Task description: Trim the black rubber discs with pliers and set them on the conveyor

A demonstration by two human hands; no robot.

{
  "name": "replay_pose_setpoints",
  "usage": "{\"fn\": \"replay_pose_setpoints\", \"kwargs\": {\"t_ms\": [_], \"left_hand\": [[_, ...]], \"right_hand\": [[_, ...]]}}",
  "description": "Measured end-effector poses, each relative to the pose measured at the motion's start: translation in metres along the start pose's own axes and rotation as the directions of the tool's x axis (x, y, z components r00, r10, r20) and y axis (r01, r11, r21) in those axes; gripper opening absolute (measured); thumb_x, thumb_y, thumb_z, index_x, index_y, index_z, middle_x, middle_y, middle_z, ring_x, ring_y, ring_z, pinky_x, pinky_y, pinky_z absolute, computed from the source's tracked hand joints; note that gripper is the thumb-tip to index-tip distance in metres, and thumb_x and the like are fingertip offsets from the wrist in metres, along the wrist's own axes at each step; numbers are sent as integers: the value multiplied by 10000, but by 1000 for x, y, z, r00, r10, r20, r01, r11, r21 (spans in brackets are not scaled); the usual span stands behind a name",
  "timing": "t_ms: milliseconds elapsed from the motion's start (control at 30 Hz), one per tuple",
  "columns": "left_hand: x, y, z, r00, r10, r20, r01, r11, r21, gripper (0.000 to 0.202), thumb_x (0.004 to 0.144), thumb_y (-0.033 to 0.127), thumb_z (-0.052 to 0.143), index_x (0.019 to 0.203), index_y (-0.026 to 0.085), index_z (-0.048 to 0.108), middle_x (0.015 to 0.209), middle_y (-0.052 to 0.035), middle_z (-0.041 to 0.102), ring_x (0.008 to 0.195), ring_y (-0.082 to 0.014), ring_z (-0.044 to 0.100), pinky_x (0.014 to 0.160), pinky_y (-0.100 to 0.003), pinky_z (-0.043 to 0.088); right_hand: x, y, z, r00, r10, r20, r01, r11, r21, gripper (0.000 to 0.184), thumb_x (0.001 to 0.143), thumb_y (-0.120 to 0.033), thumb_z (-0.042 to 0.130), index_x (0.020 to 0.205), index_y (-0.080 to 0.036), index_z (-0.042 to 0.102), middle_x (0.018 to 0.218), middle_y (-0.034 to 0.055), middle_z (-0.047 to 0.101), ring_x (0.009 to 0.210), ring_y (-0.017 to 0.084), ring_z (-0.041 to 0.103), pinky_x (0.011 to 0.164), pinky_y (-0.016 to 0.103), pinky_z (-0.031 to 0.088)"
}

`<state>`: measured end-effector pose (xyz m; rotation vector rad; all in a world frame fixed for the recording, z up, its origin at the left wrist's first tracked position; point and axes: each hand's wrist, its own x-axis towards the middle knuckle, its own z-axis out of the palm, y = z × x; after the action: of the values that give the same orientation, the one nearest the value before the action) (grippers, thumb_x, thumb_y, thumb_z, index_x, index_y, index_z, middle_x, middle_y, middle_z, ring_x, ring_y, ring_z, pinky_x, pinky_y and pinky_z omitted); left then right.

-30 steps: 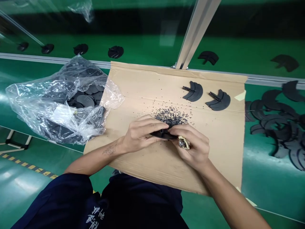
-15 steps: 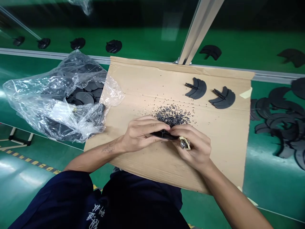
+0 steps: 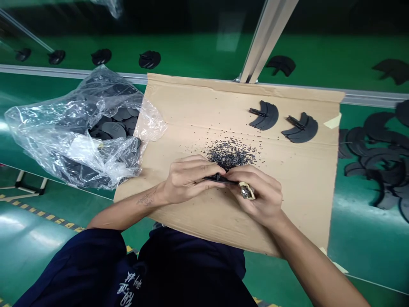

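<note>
My left hand [image 3: 188, 179] pinches a thin black plastic part [image 3: 219, 179] between thumb and fingers, holding it nearly edge-on above the cardboard. My right hand [image 3: 260, 192] is closed around a small tool [image 3: 246, 191]. Only the tool's yellowish, wrapped-looking end with a shiny core shows; its working end is hidden by the fingers and the part. The right fingertips meet the part beside the left fingers. Just beyond both hands lies a heap of small black plastic shavings [image 3: 230, 152].
A cardboard sheet [image 3: 191, 217] covers the green bench. Two black curved parts [image 3: 266, 116] lie at its back right. To the left is a clear plastic bag [image 3: 41, 128] of black discs [image 3: 113, 130]; several curved black parts [image 3: 380, 145] lie right. A metal post [image 3: 270, 40] rises behind.
The black part has tilted slightly, now showing more edge-on between my hands. Both hands stay almost in place with the same holds. The view has shifted a little.
</note>
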<state>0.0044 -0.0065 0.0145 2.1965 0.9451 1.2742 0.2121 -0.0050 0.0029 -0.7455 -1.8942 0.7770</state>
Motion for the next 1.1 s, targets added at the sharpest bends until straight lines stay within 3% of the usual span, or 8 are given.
{"fn": "replay_pose_setpoints", "kwargs": {"t_ms": [133,233,300,367,467,600,900,1100], "left_hand": [[0,-3,3,1000,-19,6,19,999,-36,268,928,327,694,1158,191,715,948,-67,785,902,-165,726,836,-315,590],[2,-2,0,990,-118,75,131,972,-195,384,948,465,635,1214,198,707,1036,-91,779,995,-186,717,906,-346,582],[4,-1,-5,959,-235,160,278,892,-355,541,990,609,441,1200,200,726,1075,-109,773,1035,-201,716,928,-367,583],[6,-2,-10,902,-344,259,428,782,-453,618,1007,633,339,1138,202,761,1067,-113,774,1023,-206,722,903,-364,593],[7,-5,-14,844,-403,355,535,683,-498,371,949,510,613,1009,194,800,974,-98,779,903,-184,734,783,-295,603],[7,-8,-11,851,-372,371,525,644,-557,193,863,364,769,910,182,809,883,-82,768,803,-143,726,706,-233,593],[7,-8,-10,864,-340,371,486,757,-436,181,870,351,760,868,175,805,798,-78,758,737,-139,693,677,-247,567],[5,-7,-7,897,-277,345,414,799,-436,486,949,597,544,1022,174,771,942,-109,752,873,-174,696,788,-303,564]], "right_hand": [[1,-1,1,996,66,-51,-65,997,31,167,849,-105,692,957,-231,706,915,59,746,808,182,720,713,310,589],[3,-2,1,989,128,-79,-123,990,65,127,841,-126,725,912,-230,705,885,49,748,794,180,716,727,317,592],[5,-4,0,983,169,-73,-162,983,86,87,850,-166,733,904,-228,705,877,54,751,789,189,714,731,334,596],[7,-4,-1,980,195,-46,-188,975,117,58,860,-198,732,906,-224,708,873,58,753,785,194,713,728,342,598],[8,-5,-3,982,188,10,-187,968,167,47,871,-201,725,911,-219,712,865,56,749,784,185,709,723,331,597],[10,-6,-5,988,153,34,-156,971,183,89,868,-199,734,955,-217,725,948,77,747,855,187,710,764,334,599],[4,0,-3,994,66,81,-80,982,173,90,900,-158,650,916,-214,718,859,64,730,763,173,703,675,298,577],[4,0,-4,998,68,-16,-67,995,74,112,867,-130,682,928,-223,696,863,51,712,747,166,680,660,304,562]]}}
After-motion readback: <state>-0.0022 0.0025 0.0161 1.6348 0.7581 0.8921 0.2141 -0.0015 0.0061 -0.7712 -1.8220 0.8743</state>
